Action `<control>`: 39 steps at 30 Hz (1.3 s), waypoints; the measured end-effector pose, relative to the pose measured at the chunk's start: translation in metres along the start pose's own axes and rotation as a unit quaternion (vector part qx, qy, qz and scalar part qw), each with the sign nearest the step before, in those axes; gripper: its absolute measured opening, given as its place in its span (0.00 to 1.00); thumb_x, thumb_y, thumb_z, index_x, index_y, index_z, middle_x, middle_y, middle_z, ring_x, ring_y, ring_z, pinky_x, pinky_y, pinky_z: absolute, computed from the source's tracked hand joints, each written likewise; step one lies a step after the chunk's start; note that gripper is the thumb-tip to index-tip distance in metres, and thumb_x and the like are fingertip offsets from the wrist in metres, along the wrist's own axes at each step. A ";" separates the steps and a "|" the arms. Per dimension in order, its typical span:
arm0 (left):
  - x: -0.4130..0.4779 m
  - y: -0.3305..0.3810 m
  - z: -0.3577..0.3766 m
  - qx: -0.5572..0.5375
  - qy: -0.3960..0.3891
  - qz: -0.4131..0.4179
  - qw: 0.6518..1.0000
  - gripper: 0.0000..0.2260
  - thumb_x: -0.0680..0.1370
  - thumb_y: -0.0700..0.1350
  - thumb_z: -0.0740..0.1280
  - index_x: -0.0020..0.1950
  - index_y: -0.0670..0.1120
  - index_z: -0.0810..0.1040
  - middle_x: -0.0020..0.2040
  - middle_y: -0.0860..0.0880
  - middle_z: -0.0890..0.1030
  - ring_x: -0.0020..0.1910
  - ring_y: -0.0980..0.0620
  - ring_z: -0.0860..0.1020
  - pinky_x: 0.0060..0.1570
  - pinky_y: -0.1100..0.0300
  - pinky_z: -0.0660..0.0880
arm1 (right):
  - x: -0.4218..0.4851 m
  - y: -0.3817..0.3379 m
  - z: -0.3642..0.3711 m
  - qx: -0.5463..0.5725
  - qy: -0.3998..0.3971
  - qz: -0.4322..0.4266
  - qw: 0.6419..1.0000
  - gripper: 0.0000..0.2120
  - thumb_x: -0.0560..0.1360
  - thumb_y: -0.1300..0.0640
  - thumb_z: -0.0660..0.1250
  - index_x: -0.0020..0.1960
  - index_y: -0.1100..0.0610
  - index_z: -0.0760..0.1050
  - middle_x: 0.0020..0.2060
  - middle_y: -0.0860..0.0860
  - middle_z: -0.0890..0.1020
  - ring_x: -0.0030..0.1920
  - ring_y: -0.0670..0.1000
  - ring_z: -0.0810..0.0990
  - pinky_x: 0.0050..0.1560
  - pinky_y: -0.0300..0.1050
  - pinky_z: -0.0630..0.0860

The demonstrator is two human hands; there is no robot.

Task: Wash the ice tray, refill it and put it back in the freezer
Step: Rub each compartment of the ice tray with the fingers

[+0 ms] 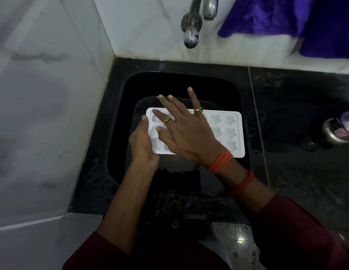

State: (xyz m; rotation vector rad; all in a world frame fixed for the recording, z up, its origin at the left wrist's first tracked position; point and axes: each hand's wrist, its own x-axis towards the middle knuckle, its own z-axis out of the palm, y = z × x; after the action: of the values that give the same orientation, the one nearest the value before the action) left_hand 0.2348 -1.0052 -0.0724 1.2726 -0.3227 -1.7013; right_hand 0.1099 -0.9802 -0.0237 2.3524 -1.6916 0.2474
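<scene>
A white ice tray point(226, 131) with star-shaped and rounded cups lies level over the black sink point(119, 106). My left hand point(141, 145) grips the tray's left short edge, thumb on top of the rim. My right hand point(186, 131) lies flat across the tray's left and middle cups with straight, spread fingers. It wears two rings, and orange threads circle the wrist. The cups under my right hand are hidden.
A metal tap point(197, 22) sticks out of the white tiled wall above the sink; no water runs from it. Purple cloth point(290, 22) hangs at the upper right. A steel container point(337, 131) stands on the wet black counter point(298, 117) to the right. White marble wall closes the left side.
</scene>
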 end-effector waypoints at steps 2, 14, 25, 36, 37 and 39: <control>-0.001 0.001 0.000 -0.004 0.010 0.008 1.000 0.17 0.82 0.54 0.68 0.59 0.42 0.83 0.54 0.41 0.86 0.47 0.46 0.87 0.46 0.51 0.83 | -0.001 -0.006 0.001 0.007 0.002 0.011 1.000 0.27 0.83 0.42 0.49 0.72 0.54 0.74 0.76 0.55 0.68 0.76 0.55 0.66 0.76 0.68 0.47; -0.014 0.011 0.008 -0.007 0.023 0.003 1.000 0.16 0.82 0.55 0.67 0.58 0.43 0.82 0.54 0.40 0.86 0.50 0.40 0.86 0.50 0.44 0.83 | -0.020 -0.012 -0.002 0.005 0.025 0.169 0.985 0.24 0.82 0.44 0.51 0.72 0.51 0.74 0.77 0.55 0.66 0.78 0.58 0.61 0.77 0.67 0.42; -0.021 0.016 0.017 0.016 0.083 0.031 0.996 0.11 0.84 0.52 0.66 0.51 0.45 0.82 0.39 0.49 0.87 0.36 0.49 0.87 0.32 0.55 0.82 | -0.031 -0.013 0.007 0.027 0.003 0.193 0.981 0.29 0.83 0.41 0.50 0.77 0.57 0.66 0.77 0.53 0.66 0.79 0.56 0.59 0.78 0.66 0.43; -0.029 0.016 0.027 0.008 0.110 0.025 0.994 0.12 0.83 0.53 0.66 0.52 0.45 0.83 0.46 0.46 0.88 0.39 0.46 0.87 0.31 0.53 0.82 | -0.045 0.000 0.005 0.022 -0.001 0.244 0.970 0.33 0.83 0.38 0.46 0.79 0.59 0.62 0.80 0.54 0.60 0.81 0.56 0.52 0.78 0.65 0.41; -0.030 0.016 0.028 0.010 0.109 0.028 0.994 0.12 0.83 0.53 0.66 0.53 0.45 0.83 0.47 0.46 0.88 0.40 0.46 0.87 0.31 0.53 0.82 | -0.044 -0.002 0.005 0.028 -0.006 0.245 0.969 0.34 0.83 0.38 0.45 0.79 0.59 0.60 0.80 0.53 0.60 0.81 0.56 0.52 0.78 0.65 0.41; -0.029 0.017 0.026 0.015 0.112 0.033 0.993 0.13 0.83 0.53 0.66 0.53 0.45 0.84 0.46 0.46 0.88 0.40 0.47 0.87 0.31 0.53 0.82 | -0.045 0.000 0.005 0.035 -0.007 0.242 0.970 0.34 0.83 0.38 0.44 0.79 0.59 0.61 0.79 0.52 0.61 0.81 0.55 0.52 0.78 0.64 0.40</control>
State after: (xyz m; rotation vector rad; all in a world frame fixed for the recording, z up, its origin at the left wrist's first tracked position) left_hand 0.2216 -0.9984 -0.0323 1.4446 -0.2555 -1.4873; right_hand 0.0952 -0.9408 -0.0405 1.9485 -2.2784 0.3765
